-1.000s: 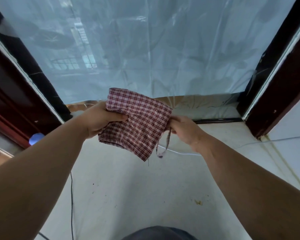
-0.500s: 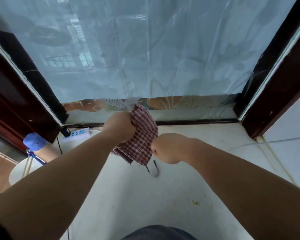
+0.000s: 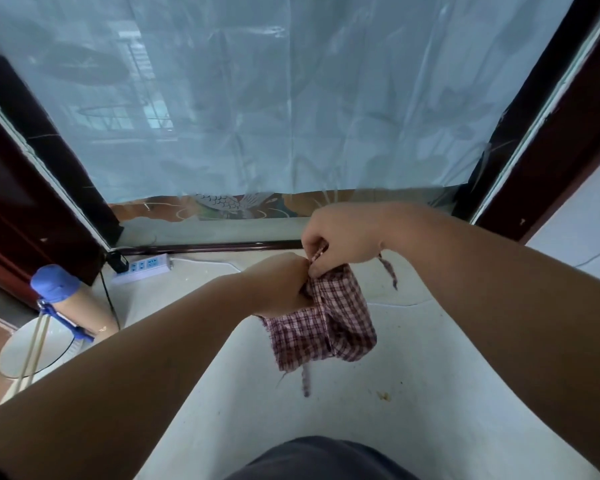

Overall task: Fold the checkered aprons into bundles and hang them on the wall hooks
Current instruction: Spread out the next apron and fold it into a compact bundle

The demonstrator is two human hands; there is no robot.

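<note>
A red-and-white checkered apron [image 3: 326, 323] hangs folded into a small bundle in front of me, above the pale floor. My left hand [image 3: 278, 285] grips its upper left edge in a fist. Just above and to the right, my right hand [image 3: 340, 237] pinches the top of the cloth with its fingertips. One apron strap [image 3: 388, 271] trails out behind my right wrist, and another [image 3: 305, 379] dangles below the bundle. No wall hooks are in view.
A plastic-covered glass door [image 3: 291, 98] with dark wooden frames [image 3: 551, 140] fills the wall ahead. A white power strip [image 3: 142, 266] lies on the floor at the left, near a blue-capped tube [image 3: 54, 284] and a round white base [image 3: 39, 348].
Both hands bunched the flat apron into a smaller bundle, then moved it right and lower. My right hand rose above my left hand and now pinches the top edge.
</note>
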